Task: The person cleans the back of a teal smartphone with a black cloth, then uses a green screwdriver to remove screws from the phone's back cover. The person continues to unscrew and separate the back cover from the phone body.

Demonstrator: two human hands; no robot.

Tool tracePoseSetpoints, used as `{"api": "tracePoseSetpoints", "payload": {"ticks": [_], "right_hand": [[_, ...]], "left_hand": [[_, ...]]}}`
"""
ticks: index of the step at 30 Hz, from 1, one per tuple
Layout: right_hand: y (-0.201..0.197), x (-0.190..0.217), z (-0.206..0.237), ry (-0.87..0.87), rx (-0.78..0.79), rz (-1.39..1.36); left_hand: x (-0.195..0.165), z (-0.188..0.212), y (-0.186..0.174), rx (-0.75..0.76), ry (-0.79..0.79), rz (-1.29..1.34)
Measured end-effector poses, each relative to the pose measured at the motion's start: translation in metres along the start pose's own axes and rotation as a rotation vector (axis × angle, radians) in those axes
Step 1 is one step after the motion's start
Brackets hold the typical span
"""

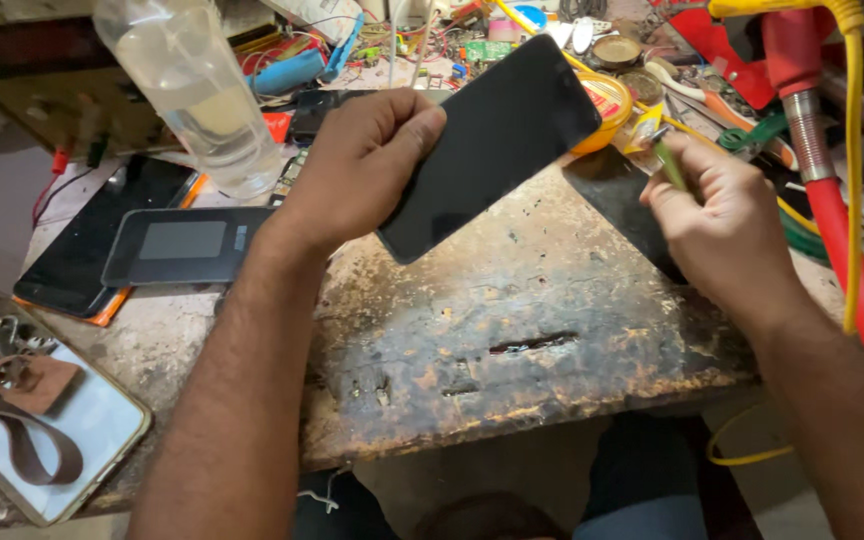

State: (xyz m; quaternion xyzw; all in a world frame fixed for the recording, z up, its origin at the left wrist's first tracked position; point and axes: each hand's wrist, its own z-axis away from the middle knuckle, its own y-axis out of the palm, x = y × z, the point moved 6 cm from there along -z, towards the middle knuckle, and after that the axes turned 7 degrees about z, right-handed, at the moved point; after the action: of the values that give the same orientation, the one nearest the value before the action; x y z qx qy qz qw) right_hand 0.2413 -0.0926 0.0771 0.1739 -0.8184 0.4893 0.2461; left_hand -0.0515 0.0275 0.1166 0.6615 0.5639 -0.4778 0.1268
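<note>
A scorched wooden workbench carries phones, a plastic bottle and wires.

The phone is held above the far half of the workbench, between the left hand and right hand. A plastic bottle stands near the far-left corner. Left of the bench lie a small device and a tablet bearing a key strap.

Warm, fairly dim light falls from above; soft glare streaks the scorched wooden board, and the clear plastic bottle blurs.
</note>
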Motion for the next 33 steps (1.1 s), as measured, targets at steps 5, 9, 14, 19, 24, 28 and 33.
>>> {"api": "tracePoseSetpoints", "payload": {"ticks": [5,9,14,19,24,28,33], "right_hand": [[0.012,0.014,-0.016,-0.088,0.105,0.383],[0.025,0.019,-0.026,-0.112,0.186,0.517],[0.046,0.044,-0.034,-0.377,0.125,0.538],[0.039,0.04,-0.036,-0.23,0.184,0.373],[0.01,0.015,-0.015,-0.181,0.261,0.532],[-0.012,-0.001,-0.014,-0.113,0.261,0.521],[-0.019,0.014,0.0,-0.121,0.151,0.473]], "left_hand": [[0.008,-0.002,-0.005,-0.116,-0.072,0.048],[0.009,-0.002,-0.005,-0.154,-0.024,-0.018],[0.009,-0.004,-0.004,-0.169,0.002,-0.007],[0.011,-0.003,-0.007,-0.204,-0.05,0.068],[0.01,-0.004,-0.01,-0.25,0.007,0.05],[0.012,-0.004,-0.01,-0.243,-0.002,0.048],[0.009,-0.004,-0.012,-0.267,0.016,0.057]]}}
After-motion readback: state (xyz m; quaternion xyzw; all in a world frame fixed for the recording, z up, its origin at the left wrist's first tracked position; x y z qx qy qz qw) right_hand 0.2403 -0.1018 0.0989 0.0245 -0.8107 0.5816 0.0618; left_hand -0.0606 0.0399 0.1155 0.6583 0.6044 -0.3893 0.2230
